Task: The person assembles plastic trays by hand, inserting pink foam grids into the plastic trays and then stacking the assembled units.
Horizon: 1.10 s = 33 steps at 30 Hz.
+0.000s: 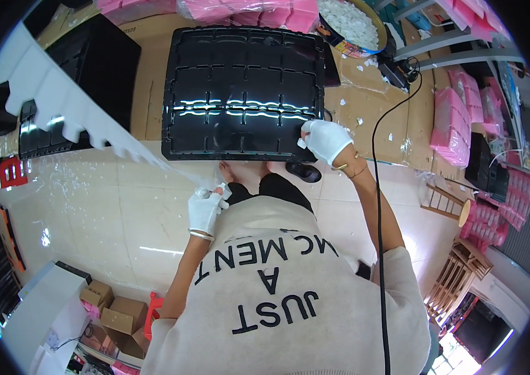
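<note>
A glossy black moulded plastic tray with raised ribs lies on the cardboard-covered bench in front of me. My right hand, in a white glove, is at the tray's near right corner. Its fingers are closed on a small white piece at the tray's edge. Lower and to the left, off the tray, my left hand is gloved too. Its fingers are pinched together by my waist, around something whitish that I cannot make out. A white strip with a notched edge slants from the upper left towards this hand; whether they touch is unclear.
Black trays are stacked at left. Pink wrapped packs line the back. A round tub of white bits stands back right. White scraps lie on the cardboard. A black cable hangs at right; wooden stools stand behind.
</note>
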### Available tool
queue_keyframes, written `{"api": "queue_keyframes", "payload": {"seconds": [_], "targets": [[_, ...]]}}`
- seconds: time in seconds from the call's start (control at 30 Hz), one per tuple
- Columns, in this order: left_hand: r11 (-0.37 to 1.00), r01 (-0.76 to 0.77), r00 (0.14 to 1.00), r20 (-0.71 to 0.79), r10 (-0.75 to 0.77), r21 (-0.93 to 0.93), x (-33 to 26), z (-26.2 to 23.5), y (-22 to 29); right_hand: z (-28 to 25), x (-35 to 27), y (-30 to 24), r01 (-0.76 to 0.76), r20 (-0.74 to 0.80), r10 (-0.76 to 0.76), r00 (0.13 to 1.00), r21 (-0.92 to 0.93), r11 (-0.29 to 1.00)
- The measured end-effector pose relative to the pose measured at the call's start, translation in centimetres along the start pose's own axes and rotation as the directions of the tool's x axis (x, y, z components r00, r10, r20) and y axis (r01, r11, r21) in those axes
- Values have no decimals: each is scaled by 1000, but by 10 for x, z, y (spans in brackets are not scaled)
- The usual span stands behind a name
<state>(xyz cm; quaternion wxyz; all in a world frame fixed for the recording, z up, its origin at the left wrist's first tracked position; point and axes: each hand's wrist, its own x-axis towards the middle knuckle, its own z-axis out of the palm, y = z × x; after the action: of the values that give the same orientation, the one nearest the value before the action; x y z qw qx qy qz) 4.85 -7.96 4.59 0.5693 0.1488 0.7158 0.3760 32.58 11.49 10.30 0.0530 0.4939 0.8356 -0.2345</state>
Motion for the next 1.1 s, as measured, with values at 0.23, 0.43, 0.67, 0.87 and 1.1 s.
{"api": "queue_keyframes", "payload": {"seconds": [0.23, 0.43, 0.67, 0.87, 1.1], "targets": [[997, -24, 995, 90, 31, -78, -4, 20, 2, 9, 5, -2, 9, -62, -16, 998, -108, 994], [956, -112, 990, 56, 131, -270, -19, 44, 41, 15, 3, -3, 51, -101, -68, 993, -169, 984], [930, -119, 969, 165, 186, -347, 1, 49, 54, 23, -18, -15, 128, -69, -136, 988, -110, 986], [946, -118, 951, 240, 195, -301, 11, 63, 63, 8, -44, -51, 181, -151, -121, 981, 496, 849], [958, -116, 945, 267, 188, -262, -2, 77, 74, 8, -35, -73, 13, -106, 64, 992, 603, 798]]}}
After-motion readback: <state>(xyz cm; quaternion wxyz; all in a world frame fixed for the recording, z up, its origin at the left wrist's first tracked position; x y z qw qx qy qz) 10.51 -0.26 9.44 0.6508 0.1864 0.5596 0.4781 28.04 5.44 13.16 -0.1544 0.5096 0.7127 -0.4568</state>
